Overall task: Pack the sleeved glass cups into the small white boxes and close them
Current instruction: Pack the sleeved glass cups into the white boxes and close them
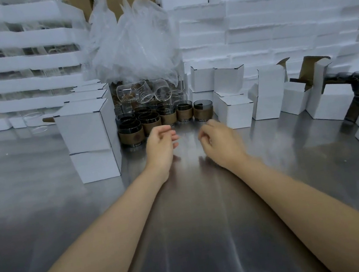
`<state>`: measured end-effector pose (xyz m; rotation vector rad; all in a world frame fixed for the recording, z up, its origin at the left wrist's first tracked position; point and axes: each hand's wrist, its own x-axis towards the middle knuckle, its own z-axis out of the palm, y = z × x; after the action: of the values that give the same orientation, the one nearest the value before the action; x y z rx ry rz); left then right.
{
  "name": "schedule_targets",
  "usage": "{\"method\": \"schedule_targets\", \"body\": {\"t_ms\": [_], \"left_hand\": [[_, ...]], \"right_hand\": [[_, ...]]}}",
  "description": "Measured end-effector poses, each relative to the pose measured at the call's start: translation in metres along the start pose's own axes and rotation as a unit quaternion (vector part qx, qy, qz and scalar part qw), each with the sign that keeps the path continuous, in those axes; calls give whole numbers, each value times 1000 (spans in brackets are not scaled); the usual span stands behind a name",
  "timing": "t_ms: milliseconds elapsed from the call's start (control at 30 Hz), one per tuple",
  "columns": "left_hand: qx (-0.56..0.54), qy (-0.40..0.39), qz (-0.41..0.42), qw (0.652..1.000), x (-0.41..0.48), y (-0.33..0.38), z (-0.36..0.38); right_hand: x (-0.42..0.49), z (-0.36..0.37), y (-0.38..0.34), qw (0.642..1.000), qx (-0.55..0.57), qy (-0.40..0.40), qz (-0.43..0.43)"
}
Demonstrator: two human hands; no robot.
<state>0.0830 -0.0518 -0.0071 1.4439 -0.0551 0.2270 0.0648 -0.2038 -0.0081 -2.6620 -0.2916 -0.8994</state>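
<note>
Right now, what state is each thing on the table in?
left hand: relaxed, empty
right hand: loosely curled, empty
sleeved cups: upright, unboxed
stacked boxes: closed
open-flap box: top flaps up
bare glasses: tilted on the pile

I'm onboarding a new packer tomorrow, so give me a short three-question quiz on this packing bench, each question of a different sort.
1. True or false: the left hand and the right hand both hold nothing.
2. The white box with its flap open stands A) left of the sleeved glass cups, B) right of them, C) between the hands.
3. Fill in: the cups stand on a shiny ____ table.
Key: 1 true; 2 B; 3 metal.
</note>
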Motion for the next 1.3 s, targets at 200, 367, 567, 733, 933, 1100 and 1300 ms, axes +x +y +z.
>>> {"method": "schedule_targets", "body": {"t_ms": [200,367,567,733,933,1100,1300], "left_hand": [[-24,12,-31,999,-1,2,-3],[16,-21,-18,1000,-4,5,0],[51,-51,6,997,-1,3,2],[57,-63,18,996,4,-3,2],[74,-52,32,995,4,-5,-1],[145,-46,37,988,4,-4,-4],[165,-134,48,976,-11,5,1]], "right_hand": [[0,7,-16,994,-64,-85,23],[28,21,3,989,-98,-64,93],[68,47,29,979,-97,-66,166],[86,61,45,976,-106,-63,180],[79,57,43,983,-39,-9,178],[49,35,25,982,115,-5,153],[4,-3,2,902,395,-50,165]]}}
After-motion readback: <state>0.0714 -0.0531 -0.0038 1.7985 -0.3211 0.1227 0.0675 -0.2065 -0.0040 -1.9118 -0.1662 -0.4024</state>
